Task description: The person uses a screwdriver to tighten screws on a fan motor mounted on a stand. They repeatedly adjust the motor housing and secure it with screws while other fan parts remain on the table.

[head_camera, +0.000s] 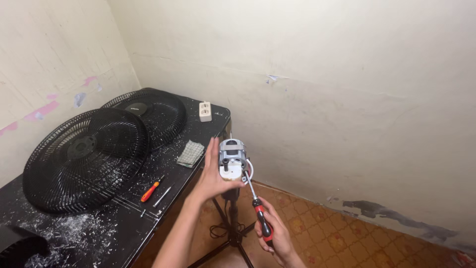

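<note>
Two hands busy: left hand open, palm bracing fan motor steady; right hand fist-gripping red-black screwdriver, tip at motor underside. Fan grilles left of hands.

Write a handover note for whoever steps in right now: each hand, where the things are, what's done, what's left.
Left hand: steadies the fan motor, on its stand beside the table.
Right hand: shut on the red-and-black screwdriver, tip at the motor's lower right.
Black table: two fan grilles, orange screwdriver, folded cloth, power strip.
Done: grilles off, motor bare.
Left: likely the screw under the tip; driven in or out, cannot tell.
</note>
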